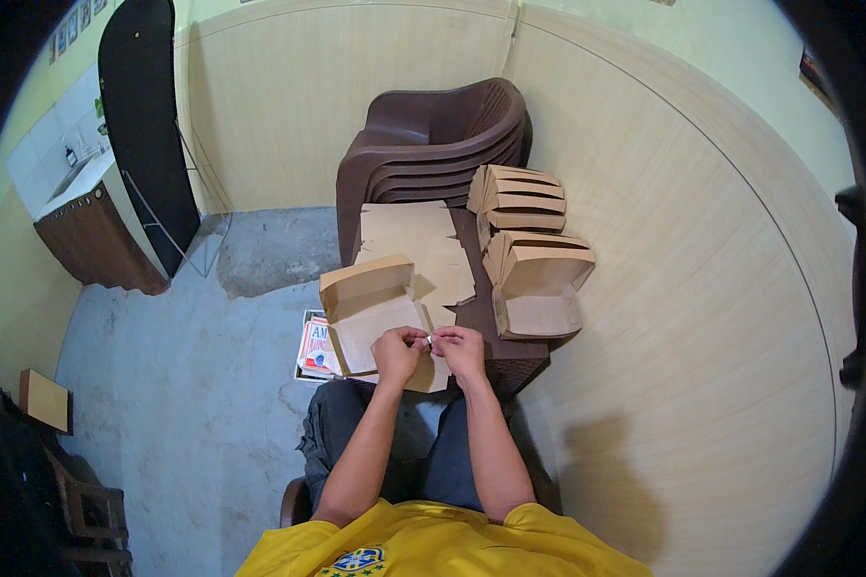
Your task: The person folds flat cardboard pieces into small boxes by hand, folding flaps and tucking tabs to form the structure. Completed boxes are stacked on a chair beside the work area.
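Note:
My left hand [399,354] and my right hand [459,352] meet just above the near edge of the table, fingertips pinched together. Between them is a tiny white piece [430,341], too small to name. Beside and partly behind my left hand stands an open brown cardboard box [364,313], its lid raised. It lies over flat, unfolded cardboard box blanks [409,229] that spread across the dark brown table [486,317]. My left wrist and fingers hide part of the box's near right corner.
Folded cardboard boxes [539,284] stand at the table's right, the nearest with its lid up; more boxes [524,197] stand behind. Stacked brown plastic chairs [433,144] are at the far side. Printed packaging [316,344] sits left of the open box. A wooden wall panel [674,288] bounds the right.

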`<state>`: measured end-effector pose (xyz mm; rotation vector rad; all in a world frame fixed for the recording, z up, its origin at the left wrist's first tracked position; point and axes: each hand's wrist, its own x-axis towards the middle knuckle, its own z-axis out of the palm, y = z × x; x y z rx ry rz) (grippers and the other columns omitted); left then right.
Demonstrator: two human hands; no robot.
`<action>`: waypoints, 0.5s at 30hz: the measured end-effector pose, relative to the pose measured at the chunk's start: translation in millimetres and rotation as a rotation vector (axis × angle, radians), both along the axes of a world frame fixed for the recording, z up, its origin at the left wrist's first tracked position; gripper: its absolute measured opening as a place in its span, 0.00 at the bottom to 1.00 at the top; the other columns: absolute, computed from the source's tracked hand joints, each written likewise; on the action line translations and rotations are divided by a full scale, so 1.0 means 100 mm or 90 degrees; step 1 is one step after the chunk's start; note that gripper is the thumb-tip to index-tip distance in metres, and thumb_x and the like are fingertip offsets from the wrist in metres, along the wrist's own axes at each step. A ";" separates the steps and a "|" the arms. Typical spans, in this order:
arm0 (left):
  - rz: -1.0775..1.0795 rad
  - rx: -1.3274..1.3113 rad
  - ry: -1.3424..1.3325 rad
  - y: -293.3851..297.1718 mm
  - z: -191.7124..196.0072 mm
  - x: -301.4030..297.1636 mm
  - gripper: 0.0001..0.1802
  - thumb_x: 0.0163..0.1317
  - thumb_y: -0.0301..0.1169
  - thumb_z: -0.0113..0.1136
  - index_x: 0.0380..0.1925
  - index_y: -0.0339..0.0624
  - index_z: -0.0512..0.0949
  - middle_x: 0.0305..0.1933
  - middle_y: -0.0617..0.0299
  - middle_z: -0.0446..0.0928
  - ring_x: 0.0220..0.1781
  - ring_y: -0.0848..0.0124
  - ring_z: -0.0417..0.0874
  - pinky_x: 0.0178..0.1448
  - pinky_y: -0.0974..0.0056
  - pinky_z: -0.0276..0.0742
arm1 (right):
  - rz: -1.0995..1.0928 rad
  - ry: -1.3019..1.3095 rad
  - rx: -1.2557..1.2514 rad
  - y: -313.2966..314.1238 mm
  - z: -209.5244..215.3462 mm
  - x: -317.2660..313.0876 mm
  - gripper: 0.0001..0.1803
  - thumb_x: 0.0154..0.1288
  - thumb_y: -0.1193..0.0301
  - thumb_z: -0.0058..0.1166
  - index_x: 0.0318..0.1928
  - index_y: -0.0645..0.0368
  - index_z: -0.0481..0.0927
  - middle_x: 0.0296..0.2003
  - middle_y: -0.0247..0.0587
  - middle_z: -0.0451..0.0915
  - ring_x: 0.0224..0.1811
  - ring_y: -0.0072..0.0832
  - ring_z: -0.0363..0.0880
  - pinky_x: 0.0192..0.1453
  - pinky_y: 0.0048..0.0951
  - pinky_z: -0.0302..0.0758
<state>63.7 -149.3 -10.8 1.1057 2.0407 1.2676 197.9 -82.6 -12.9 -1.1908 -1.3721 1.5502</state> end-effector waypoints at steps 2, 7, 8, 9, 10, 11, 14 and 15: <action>-0.006 -0.025 0.007 0.01 0.03 -0.01 0.09 0.59 0.30 0.77 0.41 0.45 0.93 0.37 0.57 0.93 0.39 0.62 0.94 0.51 0.58 0.86 | -0.001 -0.027 -0.024 0.03 0.01 0.00 0.07 0.72 0.82 0.64 0.48 0.69 0.89 0.36 0.43 0.90 0.36 0.25 0.89 0.39 0.25 0.88; -0.032 -0.046 0.065 0.03 0.10 -0.07 0.12 0.59 0.31 0.77 0.44 0.47 0.92 0.38 0.59 0.93 0.41 0.63 0.94 0.51 0.57 0.86 | 0.004 -0.078 0.014 0.02 0.01 -0.02 0.06 0.71 0.82 0.65 0.47 0.69 0.89 0.35 0.42 0.90 0.35 0.24 0.88 0.39 0.25 0.85; -0.037 -0.055 0.044 0.03 0.11 -0.09 0.13 0.58 0.31 0.77 0.44 0.47 0.92 0.38 0.59 0.93 0.42 0.63 0.95 0.51 0.57 0.86 | -0.001 -0.081 0.011 0.01 0.01 -0.03 0.07 0.71 0.82 0.65 0.47 0.69 0.89 0.35 0.41 0.89 0.34 0.23 0.87 0.39 0.25 0.84; -0.038 -0.037 0.053 0.03 0.11 -0.10 0.12 0.59 0.31 0.77 0.43 0.47 0.92 0.38 0.59 0.93 0.42 0.63 0.94 0.51 0.57 0.86 | 0.003 -0.091 0.031 0.00 0.00 -0.05 0.07 0.72 0.81 0.65 0.48 0.69 0.89 0.35 0.41 0.89 0.34 0.23 0.87 0.39 0.25 0.83; -0.043 -0.026 0.050 0.04 0.10 -0.12 0.11 0.59 0.30 0.77 0.43 0.47 0.91 0.38 0.60 0.93 0.42 0.63 0.94 0.51 0.58 0.86 | 0.003 -0.095 0.041 -0.01 -0.01 -0.06 0.07 0.72 0.81 0.65 0.48 0.69 0.89 0.35 0.41 0.89 0.34 0.22 0.86 0.39 0.25 0.83; -0.048 -0.029 0.034 0.04 0.09 -0.12 0.10 0.59 0.30 0.77 0.42 0.47 0.91 0.38 0.60 0.93 0.42 0.64 0.94 0.51 0.58 0.86 | 0.001 -0.100 0.027 -0.02 -0.02 -0.06 0.07 0.72 0.81 0.65 0.48 0.68 0.89 0.35 0.40 0.89 0.34 0.22 0.86 0.39 0.25 0.83; -0.052 -0.017 0.043 0.07 0.05 -0.14 0.10 0.59 0.30 0.79 0.40 0.46 0.91 0.38 0.59 0.93 0.40 0.66 0.94 0.47 0.59 0.86 | 0.021 -0.037 -0.014 -0.02 -0.05 -0.03 0.08 0.72 0.80 0.65 0.49 0.67 0.89 0.35 0.40 0.90 0.34 0.22 0.86 0.39 0.25 0.83; -0.056 -0.009 0.067 0.07 0.04 -0.15 0.10 0.58 0.30 0.79 0.40 0.46 0.91 0.38 0.60 0.93 0.40 0.66 0.94 0.47 0.60 0.86 | 0.031 -0.033 0.020 -0.02 -0.07 -0.02 0.08 0.72 0.80 0.65 0.49 0.67 0.90 0.35 0.40 0.90 0.34 0.23 0.86 0.39 0.25 0.83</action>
